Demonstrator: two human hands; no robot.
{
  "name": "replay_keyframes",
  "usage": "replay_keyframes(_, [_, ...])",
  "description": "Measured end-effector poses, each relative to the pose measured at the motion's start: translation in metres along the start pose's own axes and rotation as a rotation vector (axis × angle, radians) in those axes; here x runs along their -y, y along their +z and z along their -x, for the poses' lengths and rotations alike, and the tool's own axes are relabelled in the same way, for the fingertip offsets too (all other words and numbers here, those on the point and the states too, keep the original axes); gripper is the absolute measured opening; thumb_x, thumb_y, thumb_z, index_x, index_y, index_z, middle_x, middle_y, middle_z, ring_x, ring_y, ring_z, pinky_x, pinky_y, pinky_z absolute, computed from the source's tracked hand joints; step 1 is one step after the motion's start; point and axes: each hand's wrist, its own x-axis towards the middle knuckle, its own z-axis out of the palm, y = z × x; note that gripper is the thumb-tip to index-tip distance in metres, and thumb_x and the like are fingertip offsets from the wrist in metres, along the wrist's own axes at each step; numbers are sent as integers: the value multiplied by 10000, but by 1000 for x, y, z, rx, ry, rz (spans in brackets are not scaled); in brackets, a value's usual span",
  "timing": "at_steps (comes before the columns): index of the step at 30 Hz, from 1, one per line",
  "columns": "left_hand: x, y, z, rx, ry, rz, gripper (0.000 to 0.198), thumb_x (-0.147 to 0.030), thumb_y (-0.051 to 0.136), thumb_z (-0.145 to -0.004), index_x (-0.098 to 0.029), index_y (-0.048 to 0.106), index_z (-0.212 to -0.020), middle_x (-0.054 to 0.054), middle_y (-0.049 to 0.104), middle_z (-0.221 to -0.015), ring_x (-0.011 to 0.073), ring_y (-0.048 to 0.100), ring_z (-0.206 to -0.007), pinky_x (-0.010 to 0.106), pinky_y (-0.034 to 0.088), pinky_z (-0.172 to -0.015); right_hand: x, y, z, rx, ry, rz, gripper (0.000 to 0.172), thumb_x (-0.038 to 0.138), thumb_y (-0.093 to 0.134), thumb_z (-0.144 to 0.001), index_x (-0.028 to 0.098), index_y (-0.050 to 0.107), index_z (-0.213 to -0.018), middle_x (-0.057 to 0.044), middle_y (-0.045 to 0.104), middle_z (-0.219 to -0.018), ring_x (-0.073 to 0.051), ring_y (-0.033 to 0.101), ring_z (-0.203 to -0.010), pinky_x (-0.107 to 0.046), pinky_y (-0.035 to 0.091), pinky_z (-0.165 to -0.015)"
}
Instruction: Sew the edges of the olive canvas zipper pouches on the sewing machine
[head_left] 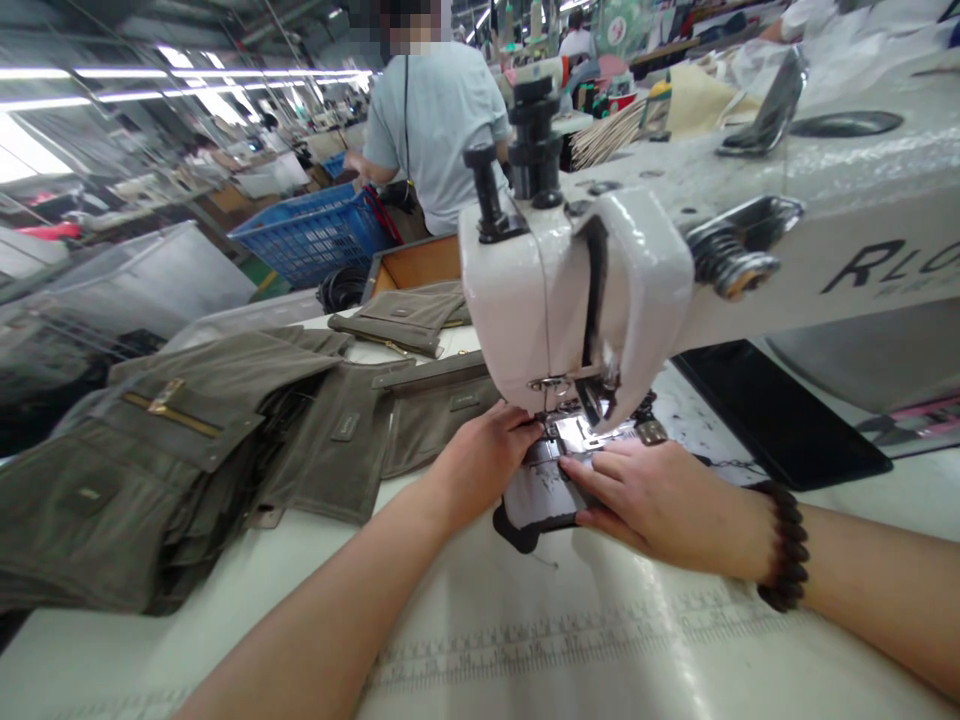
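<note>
A white sewing machine [577,290] stands over the table, its needle area above a shiny metal plate [577,435]. Just left of the needle, my left hand [484,455] has its fingers bent together by the presser foot; what they hold, if anything, is too small to tell. On the right side of the plate rests my right hand [649,495], fingers extended and slightly apart, the index fingertip at a small dark piece [564,464] near the plate's front. A brown bead bracelet [784,545] circles my right wrist. Olive fabric pieces [442,405] lie behind my left hand.
A thick pile of olive fabric pieces [165,430] with zippers covers the table's left side. A printed ruler [510,640] runs along the front. Beyond are a blue crate [315,235] and a person in a light shirt [442,120]. A black panel [780,410] lies under the machine arm.
</note>
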Motion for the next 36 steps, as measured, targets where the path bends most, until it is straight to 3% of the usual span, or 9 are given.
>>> replay_keyframes(20, [3, 2, -3, -13, -51, 37, 173, -144, 465, -831, -135, 631, -876, 63, 636, -947, 190, 574, -931, 277, 487, -791, 0, -1, 0, 8, 2, -4, 353, 367, 524, -796, 134, 557, -1059, -45, 604, -747, -175, 551, -662, -277, 361, -544])
replay_keyframes(30, [-3, -3, -1, 128, -37, -61, 169, -177, 467, -835, -124, 617, -894, 71, 616, -897, 191, 575, -831, 280, 478, -726, -2, 1, 0, -11, -36, 10, 358, 371, 487, -822, 119, 563, -1064, -47, 597, -726, -171, 530, -635, -291, 354, -548])
replay_keyframes(36, [-4, -5, -2, 135, -39, -53, 194, -177, 450, -843, -119, 619, -917, 81, 610, -945, 195, 559, -889, 286, 465, -777, -3, 3, 1, -18, -61, 13, 379, 383, 448, -840, 102, 562, -1067, -72, 601, -733, -179, 531, -643, -299, 351, -554])
